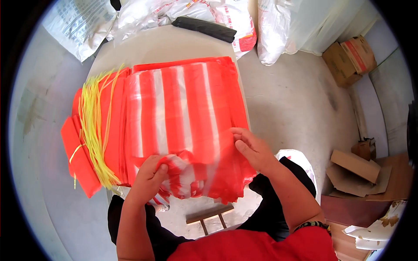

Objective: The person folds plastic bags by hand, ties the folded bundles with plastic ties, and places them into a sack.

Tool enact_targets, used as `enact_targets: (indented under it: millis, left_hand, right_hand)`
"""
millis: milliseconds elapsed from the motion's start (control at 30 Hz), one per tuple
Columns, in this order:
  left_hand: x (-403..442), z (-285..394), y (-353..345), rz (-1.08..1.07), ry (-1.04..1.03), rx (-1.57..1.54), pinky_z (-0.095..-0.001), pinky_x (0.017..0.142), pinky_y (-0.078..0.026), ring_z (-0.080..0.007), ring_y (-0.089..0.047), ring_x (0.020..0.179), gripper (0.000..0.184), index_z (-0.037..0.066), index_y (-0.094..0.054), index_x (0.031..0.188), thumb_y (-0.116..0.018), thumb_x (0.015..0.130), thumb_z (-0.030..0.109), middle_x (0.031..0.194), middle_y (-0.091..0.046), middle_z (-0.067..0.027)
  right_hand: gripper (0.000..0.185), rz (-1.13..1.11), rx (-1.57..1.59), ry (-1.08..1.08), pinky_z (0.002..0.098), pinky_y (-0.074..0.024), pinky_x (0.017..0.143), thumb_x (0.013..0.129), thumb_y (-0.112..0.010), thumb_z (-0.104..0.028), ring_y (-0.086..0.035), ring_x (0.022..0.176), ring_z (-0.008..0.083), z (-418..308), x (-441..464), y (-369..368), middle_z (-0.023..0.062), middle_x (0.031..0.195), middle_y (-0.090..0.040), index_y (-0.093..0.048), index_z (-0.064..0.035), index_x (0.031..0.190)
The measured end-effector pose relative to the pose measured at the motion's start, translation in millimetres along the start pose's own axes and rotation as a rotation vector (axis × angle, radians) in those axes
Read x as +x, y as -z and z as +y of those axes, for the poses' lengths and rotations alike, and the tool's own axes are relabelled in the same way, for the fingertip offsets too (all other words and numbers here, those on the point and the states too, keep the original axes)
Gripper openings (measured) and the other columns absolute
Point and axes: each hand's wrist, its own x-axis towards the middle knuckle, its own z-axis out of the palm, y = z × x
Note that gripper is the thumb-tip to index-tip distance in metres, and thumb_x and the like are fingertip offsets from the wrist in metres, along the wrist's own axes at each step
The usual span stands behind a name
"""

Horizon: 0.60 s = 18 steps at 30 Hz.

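A stack of red-and-white striped plastic sheets or bags (172, 108) lies on the pale table (130, 48). At its near edge my left hand (151, 172) pinches a bunched part of the striped plastic between thumb and fingers. My right hand (252, 150) rests at the stack's right edge, its fingers slightly apart and touching the red plastic; I see nothing gripped in it. Left of the stack, a bundle of yellow strips (93, 130) lies across folded red plastic (115, 148). A rolled red bundle (78, 156) tied with a yellow strip sits at the far left.
A black roll (203, 29) lies at the table's far edge, with white plastic sacks (143, 13) behind it. Cardboard boxes (348, 61) stand at the back right. An opened carton (357, 172) is at the right. Below the table's near edge is a wooden stool (210, 214).
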Motion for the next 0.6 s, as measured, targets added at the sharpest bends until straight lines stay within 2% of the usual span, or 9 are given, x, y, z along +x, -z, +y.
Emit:
enact_targets:
  millis: [100,200,300,400,500,533,600]
  left_hand:
    - [-1,3,-2,0.025,0.031,-0.019,-0.031,0.098,-0.051,-0.0149,-0.061,0.11,0.028,0.003,-0.063,0.131,-0.053,0.114,0.023,0.117,-0.065,-0.0034]
    - [-2,10,-4,0.048,0.087,-0.035,-0.0306,0.097,-0.051,-0.0148,-0.062,0.111,0.028,0.003,-0.063,0.13,-0.052,0.114,0.023,0.116,-0.065,-0.0036]
    - [-1,6,-3,0.022,0.106,0.018,-0.0307,0.098,-0.051,-0.0154,-0.062,0.112,0.029,0.003,-0.063,0.132,-0.051,0.114,0.022,0.12,-0.066,-0.0056]
    - [1,10,-8,0.055,-0.052,0.005,-0.0382,0.104,-0.048,-0.0302,-0.061,0.115,0.023,-0.001,-0.068,0.123,-0.056,0.108,0.011,0.125,-0.067,-0.0121]
    - [1,21,-8,0.004,-0.222,0.331,-0.0417,0.108,-0.046,-0.034,-0.06,0.12,0.024,0.002,-0.072,0.123,-0.064,0.102,0.009,0.137,-0.067,-0.0111]
    - [-1,26,-9,-0.022,-0.252,0.443,-0.0427,0.108,-0.047,-0.0339,-0.06,0.121,0.026,0.004,-0.073,0.123,-0.067,0.099,0.009,0.139,-0.066,-0.0111]
    - [-2,33,-10,-0.073,-0.318,0.67,-0.0446,0.107,-0.049,-0.0338,-0.059,0.124,0.033,0.009,-0.074,0.125,-0.072,0.092,0.01,0.143,-0.065,-0.0112]
  right_hand:
    - [0.056,-0.068,0.238,-0.074,0.0369,-0.0452,0.109,0.112,-0.055,-0.031,-0.055,0.132,0.0194,-1,-2,-7,0.0093,0.153,-0.053,-0.04,-0.0118,0.163]
    - [0.062,-0.069,0.356,-0.239,0.0348,-0.0438,0.11,0.112,-0.055,-0.028,-0.052,0.135,0.0179,-6,-6,-17,0.011,0.16,-0.046,-0.029,-0.0151,0.168]
    - [0.072,-0.185,0.406,-0.207,0.0331,-0.0443,0.107,0.11,-0.059,-0.028,-0.053,0.131,0.0176,-10,-19,-17,0.0089,0.159,-0.048,-0.022,-0.0177,0.17]
    - [0.069,-0.497,0.281,-0.176,0.0327,-0.048,0.099,0.105,-0.066,-0.028,-0.058,0.12,0.0158,-8,-30,-6,0.0073,0.15,-0.057,-0.036,-0.0163,0.166]
    - [0.063,-0.815,-0.039,-0.027,0.0331,-0.0514,0.093,0.1,-0.071,-0.028,-0.062,0.112,0.0146,-31,-31,10,0.0065,0.139,-0.067,-0.051,-0.0116,0.158]
    - [0.051,-0.809,-0.024,-0.042,0.0342,-0.0534,0.089,0.1,-0.071,-0.025,-0.065,0.105,0.0142,-36,-33,12,0.0077,0.129,-0.072,-0.062,-0.0065,0.147]
    - [0.05,-0.909,-0.007,-0.127,0.0339,-0.0532,0.09,0.101,-0.07,-0.024,-0.064,0.107,0.0143,-36,-28,20,0.007,0.13,-0.072,-0.062,-0.0055,0.147]
